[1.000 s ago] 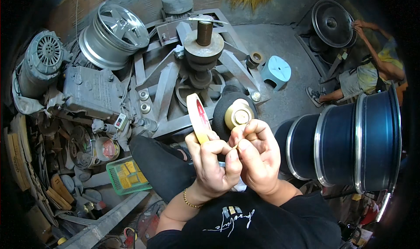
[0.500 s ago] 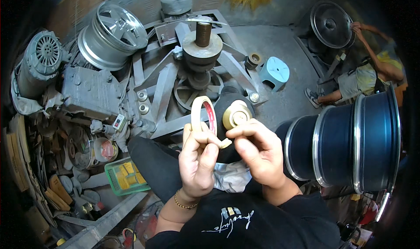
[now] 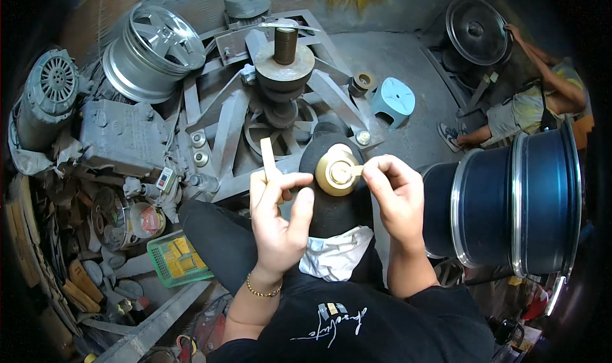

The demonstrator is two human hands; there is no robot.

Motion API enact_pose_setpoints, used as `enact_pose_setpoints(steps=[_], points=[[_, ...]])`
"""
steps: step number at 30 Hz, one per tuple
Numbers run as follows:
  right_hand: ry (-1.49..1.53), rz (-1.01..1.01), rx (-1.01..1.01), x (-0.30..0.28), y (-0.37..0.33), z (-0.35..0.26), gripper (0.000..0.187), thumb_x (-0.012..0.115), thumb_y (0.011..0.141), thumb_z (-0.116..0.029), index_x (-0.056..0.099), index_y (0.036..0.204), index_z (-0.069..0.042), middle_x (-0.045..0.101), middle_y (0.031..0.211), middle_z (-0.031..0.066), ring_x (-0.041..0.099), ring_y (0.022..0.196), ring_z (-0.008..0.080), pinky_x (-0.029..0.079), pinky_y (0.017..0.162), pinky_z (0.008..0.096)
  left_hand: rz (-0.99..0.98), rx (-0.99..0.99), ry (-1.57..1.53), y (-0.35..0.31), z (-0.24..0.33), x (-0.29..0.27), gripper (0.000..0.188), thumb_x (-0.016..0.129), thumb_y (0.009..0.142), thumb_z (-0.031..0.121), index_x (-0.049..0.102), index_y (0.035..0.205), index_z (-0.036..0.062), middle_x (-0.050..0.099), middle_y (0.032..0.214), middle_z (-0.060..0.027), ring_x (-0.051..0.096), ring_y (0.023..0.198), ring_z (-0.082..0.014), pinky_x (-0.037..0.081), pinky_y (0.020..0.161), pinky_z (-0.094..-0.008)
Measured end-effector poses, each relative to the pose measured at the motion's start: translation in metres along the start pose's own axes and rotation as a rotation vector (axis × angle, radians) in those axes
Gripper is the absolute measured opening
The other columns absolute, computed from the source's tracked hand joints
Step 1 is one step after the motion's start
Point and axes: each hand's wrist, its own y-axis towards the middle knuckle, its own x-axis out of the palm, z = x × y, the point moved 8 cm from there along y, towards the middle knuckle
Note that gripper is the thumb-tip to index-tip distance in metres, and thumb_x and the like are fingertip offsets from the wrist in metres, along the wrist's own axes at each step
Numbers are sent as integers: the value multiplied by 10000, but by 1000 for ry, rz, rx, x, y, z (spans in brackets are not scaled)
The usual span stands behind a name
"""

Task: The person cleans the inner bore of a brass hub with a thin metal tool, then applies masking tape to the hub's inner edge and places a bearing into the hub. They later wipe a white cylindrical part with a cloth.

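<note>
My left hand (image 3: 280,213) grips a roll of masking tape (image 3: 267,155), cream-coloured and turned edge-on, rising above the fingers; its thumb and index finger are apart. A short strip of masking tape (image 3: 358,170) is pinched between the thumb and index finger of my right hand (image 3: 396,191). Between the hands, by my knee, lies a gold wheel centre cap (image 3: 338,170), round and stepped with a raised middle. The strip's end overlaps the cap's right side in view; whether it touches, I cannot tell. A white cloth (image 3: 336,254) rests on my lap.
Ahead stands a grey metal frame with a threaded spindle (image 3: 286,47). A silver wheel rim (image 3: 153,53) leans at left, above a green basket (image 3: 180,259). Blue-black rims (image 3: 484,203) are stacked at right. Beyond a blue stool (image 3: 393,100), another person (image 3: 535,104) handles a dark rim.
My hands have moved apart. The right hand now has a separate strip of tape beside the gold cap, and the left has turned the roll edge-on. The view has shifted slightly.
</note>
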Motion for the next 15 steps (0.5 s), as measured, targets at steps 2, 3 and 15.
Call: enact_pose_setpoints(steps=[2,3,15], points=[[-28,-27,11,3,5,8,137,670,942,-114,675,908,19,579,757,-46,468,700,27,392,647,201,0,41,131,4,-1,6,293,752,808,104,687,1078,10,498,971,-94,473,824,-199,402,733,-309],[-42,-42,16,4,7,10,149,675,941,-123,679,900,20,577,744,-49,462,690,26,389,636,202,-34,70,205,6,-1,10,402,811,759,123,677,1121,12,515,998,-119,515,894,-236,435,779,-336],[-182,-117,19,11,13,9,177,706,918,-151,686,901,24,589,708,-35,439,635,20,357,549,214,-74,166,223,12,-3,22,572,893,658,150,670,1171,30,485,959,-71,453,808,-188,414,712,-302]])
